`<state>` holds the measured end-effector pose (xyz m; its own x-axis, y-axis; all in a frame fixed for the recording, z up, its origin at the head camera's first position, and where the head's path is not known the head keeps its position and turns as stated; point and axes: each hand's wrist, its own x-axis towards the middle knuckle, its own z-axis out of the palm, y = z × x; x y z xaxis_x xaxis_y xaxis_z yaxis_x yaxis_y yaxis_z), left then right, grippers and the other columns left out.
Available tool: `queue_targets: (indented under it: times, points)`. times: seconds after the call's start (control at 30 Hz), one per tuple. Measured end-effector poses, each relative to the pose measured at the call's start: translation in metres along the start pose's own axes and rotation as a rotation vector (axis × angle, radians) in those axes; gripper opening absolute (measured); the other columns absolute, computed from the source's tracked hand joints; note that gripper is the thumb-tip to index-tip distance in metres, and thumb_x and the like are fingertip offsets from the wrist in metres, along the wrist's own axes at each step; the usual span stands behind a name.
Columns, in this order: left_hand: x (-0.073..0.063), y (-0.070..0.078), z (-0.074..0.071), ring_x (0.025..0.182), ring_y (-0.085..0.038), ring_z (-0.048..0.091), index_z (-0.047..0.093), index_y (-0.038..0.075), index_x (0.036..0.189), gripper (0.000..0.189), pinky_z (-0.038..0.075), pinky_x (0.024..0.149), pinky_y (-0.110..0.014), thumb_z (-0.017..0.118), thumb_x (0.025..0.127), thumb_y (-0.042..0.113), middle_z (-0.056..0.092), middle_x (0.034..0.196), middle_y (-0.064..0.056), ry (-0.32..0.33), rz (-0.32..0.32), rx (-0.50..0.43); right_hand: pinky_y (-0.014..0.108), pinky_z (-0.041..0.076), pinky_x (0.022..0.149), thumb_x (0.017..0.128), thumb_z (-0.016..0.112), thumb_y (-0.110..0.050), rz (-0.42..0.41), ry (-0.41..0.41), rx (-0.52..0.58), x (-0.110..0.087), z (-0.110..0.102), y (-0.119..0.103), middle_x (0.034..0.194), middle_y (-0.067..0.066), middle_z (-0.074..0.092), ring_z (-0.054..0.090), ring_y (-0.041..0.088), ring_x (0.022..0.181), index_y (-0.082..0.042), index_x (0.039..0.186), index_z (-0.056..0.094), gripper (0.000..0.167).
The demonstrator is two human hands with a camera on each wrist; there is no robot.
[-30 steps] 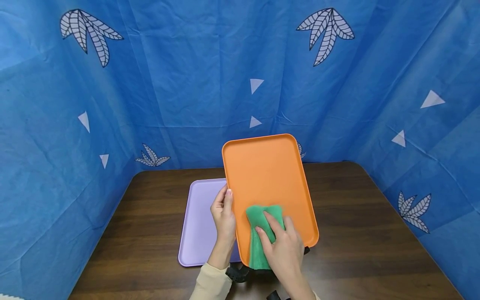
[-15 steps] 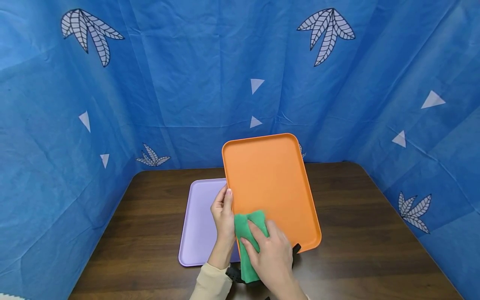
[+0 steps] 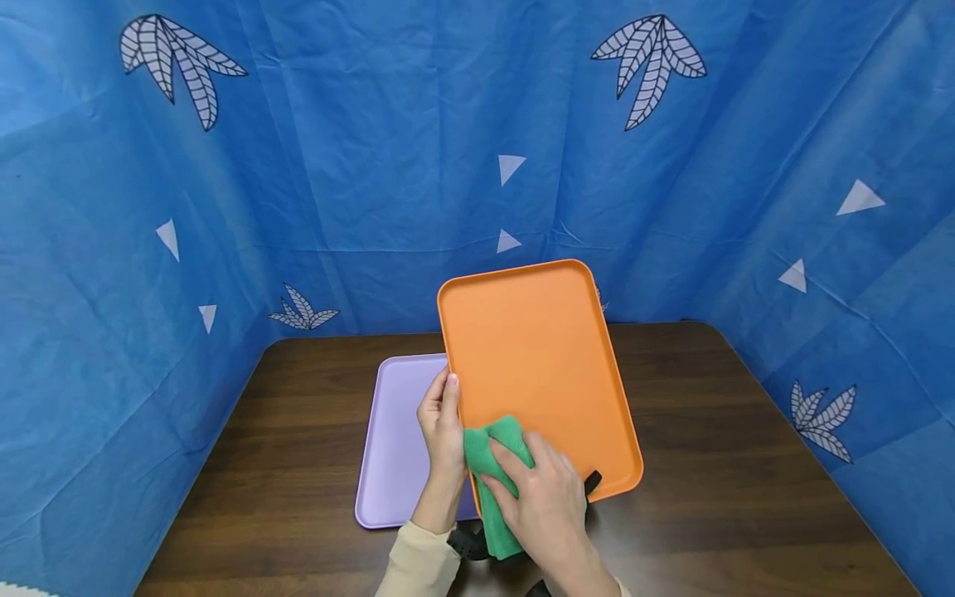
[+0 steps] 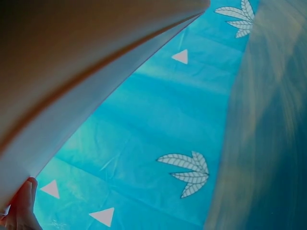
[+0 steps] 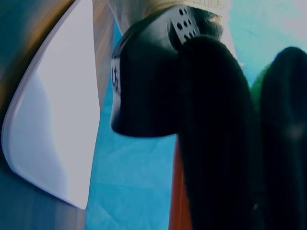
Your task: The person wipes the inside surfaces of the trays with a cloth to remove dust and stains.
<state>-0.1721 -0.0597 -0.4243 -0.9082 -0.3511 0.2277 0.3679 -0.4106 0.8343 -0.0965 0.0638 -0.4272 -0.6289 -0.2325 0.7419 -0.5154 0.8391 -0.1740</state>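
An orange tray (image 3: 537, 348) is held up at a tilt, its inside facing the head camera. Gripping its left edge is my left hand (image 3: 445, 431), thumb on the rim; the fingers behind are partly hidden. In the left wrist view, fingertips (image 4: 23, 203) show at the tray's edge, beside its shaded underside (image 4: 81, 38). My right hand (image 3: 548, 502) holds a folded green cloth (image 3: 485, 452) against the tray's lower left corner area, right by the left wrist. Dark, shadowed fingers (image 5: 216, 120) fill much of the right wrist view, with a sliver of green cloth (image 5: 259, 88) between them.
A purple tray (image 3: 391, 448) lies on the brown wooden table (image 3: 298, 439), partly behind the orange tray and left hand. A black wrist device (image 3: 468, 543) sits by the left sleeve (image 3: 421, 560). Blue curtain (image 3: 373, 166) surrounds the table's back and sides.
My right hand has slid the green cloth leftward across the orange tray to its lower left edge. The orange tray has tilted slightly; the left hand keeps its grip.
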Motion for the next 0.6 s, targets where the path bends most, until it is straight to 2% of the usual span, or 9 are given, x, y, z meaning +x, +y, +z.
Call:
queue_targets:
  times: [0.33,0.6]
  points:
    - [-0.001,-0.001,0.001,0.090,-0.009,0.067,0.056,-0.011,0.129,0.040,0.056,0.079,-0.022,0.051,0.102,0.018,0.070,0.102,0.004,0.017,0.007,0.051,0.021,0.040,0.052,0.063,0.090,-0.036,0.044,-0.032,-0.022,-0.002,-0.002,0.010,0.089,0.002,0.061,0.049,0.010,0.060,-0.028,0.109,0.076,0.049]
    - [-0.001,-0.003,0.001,0.090,-0.009,0.068,0.056,-0.011,0.129,0.040,0.057,0.078,-0.023,0.051,0.102,0.018,0.069,0.101,0.004,0.001,0.016,0.046,0.022,0.039,0.051,0.063,0.091,-0.034,0.091,-0.020,-0.011,-0.003,-0.005,0.020,0.085,0.000,0.058,0.048,0.010,0.059,-0.028,0.111,0.075,0.050]
